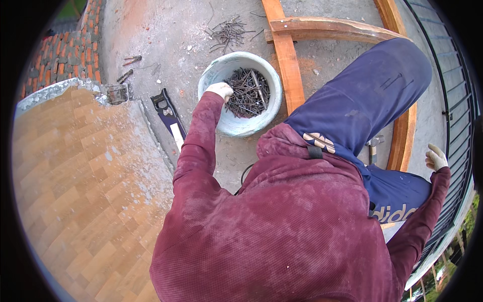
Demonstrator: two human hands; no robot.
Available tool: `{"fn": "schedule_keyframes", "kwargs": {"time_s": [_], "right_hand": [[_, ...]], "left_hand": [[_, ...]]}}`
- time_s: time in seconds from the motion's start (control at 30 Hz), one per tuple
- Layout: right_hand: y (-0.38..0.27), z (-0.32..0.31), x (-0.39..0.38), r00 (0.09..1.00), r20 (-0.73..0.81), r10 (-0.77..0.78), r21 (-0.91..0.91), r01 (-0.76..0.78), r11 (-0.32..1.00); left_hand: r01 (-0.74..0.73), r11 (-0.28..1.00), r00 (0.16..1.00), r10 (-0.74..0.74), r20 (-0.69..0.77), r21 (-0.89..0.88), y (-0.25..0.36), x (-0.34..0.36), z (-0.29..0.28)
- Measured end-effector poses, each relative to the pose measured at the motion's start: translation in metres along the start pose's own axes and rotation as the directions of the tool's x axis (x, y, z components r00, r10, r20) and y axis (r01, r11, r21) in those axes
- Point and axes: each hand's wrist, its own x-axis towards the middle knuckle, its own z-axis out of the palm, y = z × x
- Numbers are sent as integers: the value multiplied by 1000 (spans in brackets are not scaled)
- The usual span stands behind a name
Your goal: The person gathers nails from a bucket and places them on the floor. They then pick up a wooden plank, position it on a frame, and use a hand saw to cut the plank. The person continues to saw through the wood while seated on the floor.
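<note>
My left hand [219, 91], in a pale glove, is over the left side of a pale bucket [271, 100] holding many loose dark nails [241, 90]. Its fingers curl down at the nails; whatever they grip is hidden. My gloved right hand [435, 158] is out at the right beside the black railing [455, 100], fingers loosely bent and apart, with nothing visible in them. A hammer [373, 148] lies between that hand and my blue-clad leg [362, 90]. A handsaw [167, 113] lies left of the bucket.
A timber frame [284, 60] stands behind and right of the bucket. Scattered nails [229, 32] and pliers [132, 60] lie on the concrete [156, 35]. At left are a tiled surface [80, 181] with a broken edge and brickwork [65, 58]. The railing runs down the right.
</note>
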Motion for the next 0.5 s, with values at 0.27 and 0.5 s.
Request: {"fn": "schedule_keyframes", "kwargs": {"time_s": [0.27, 0.5], "right_hand": [[9, -5, 3, 1000, 9, 24, 20, -24, 1000], [-18, 3, 0, 1000, -13, 4, 5, -4, 1000]], "left_hand": [[-137, 921, 990, 117, -78, -366, 77, -115, -45], [-55, 907, 998, 47, -29, -418, 77, -131, -81]]}}
